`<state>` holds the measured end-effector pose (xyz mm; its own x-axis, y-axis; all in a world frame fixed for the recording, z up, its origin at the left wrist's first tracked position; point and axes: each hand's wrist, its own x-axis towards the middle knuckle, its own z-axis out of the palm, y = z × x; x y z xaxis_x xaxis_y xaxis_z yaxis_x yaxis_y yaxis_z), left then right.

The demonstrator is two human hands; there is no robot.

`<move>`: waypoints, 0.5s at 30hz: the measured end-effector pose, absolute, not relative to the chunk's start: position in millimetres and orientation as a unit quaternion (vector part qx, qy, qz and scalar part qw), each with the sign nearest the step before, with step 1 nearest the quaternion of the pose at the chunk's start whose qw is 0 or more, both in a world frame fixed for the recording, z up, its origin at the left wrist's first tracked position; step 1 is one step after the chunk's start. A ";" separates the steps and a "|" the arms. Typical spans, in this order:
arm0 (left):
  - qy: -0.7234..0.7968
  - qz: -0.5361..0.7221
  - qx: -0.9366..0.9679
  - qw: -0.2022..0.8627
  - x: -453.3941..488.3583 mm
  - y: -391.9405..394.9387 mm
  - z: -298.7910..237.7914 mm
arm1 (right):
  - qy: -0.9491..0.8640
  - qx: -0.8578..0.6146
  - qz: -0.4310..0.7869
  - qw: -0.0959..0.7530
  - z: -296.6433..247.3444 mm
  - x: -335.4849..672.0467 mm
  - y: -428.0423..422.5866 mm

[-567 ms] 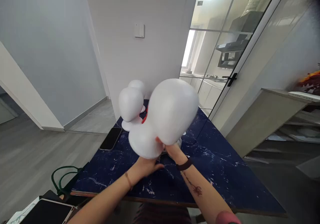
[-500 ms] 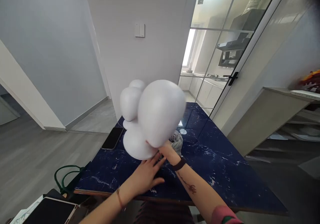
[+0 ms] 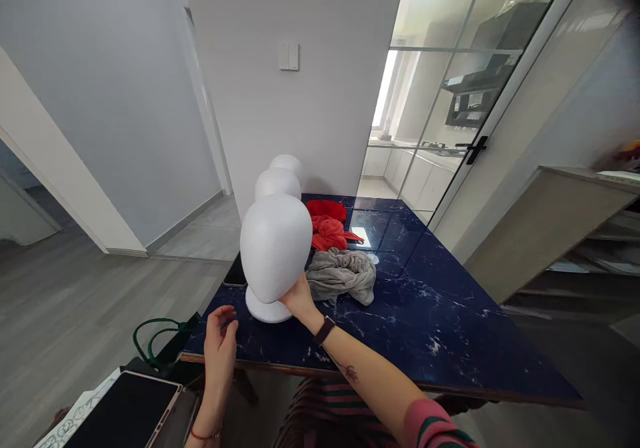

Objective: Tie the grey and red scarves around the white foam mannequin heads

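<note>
A white foam mannequin head (image 3: 275,248) stands upright on the dark blue marble table (image 3: 425,341), near its front left corner. My right hand (image 3: 299,299) grips its neck from the right side. My left hand (image 3: 220,338) hovers at the table's front edge, left of the head, fingers loosely curled and holding nothing. Two more white foam heads (image 3: 278,183) stand in a row behind the first. A grey cloth (image 3: 343,275) lies crumpled just right of my right hand, and a red cloth (image 3: 327,225) lies behind it.
A dark phone (image 3: 235,276) lies partly hidden behind the near head. A tablet (image 3: 125,418) and a green-handled bag (image 3: 160,341) sit below the table's left corner. A glass sliding door (image 3: 465,121) and a shelf unit (image 3: 565,228) are on the right.
The foam head was held tilted in the air by both hands; now it stands upright on the table. My left hand has let go and drawn back to the table edge.
</note>
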<state>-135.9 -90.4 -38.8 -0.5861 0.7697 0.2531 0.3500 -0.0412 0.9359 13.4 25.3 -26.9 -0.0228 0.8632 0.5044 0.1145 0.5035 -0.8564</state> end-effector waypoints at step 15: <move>0.684 0.520 0.485 0.163 -146.4 -41.2 -48.3 | -0.684 -0.456 0.243 0.515 -31.6 -0.9 21.6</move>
<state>-146.4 -41.2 -48.3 -0.4763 0.8332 0.2810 0.4932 -0.0114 0.8699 -0.9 21.6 -31.6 -0.0521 0.8740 0.4831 0.3738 0.4657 -0.8021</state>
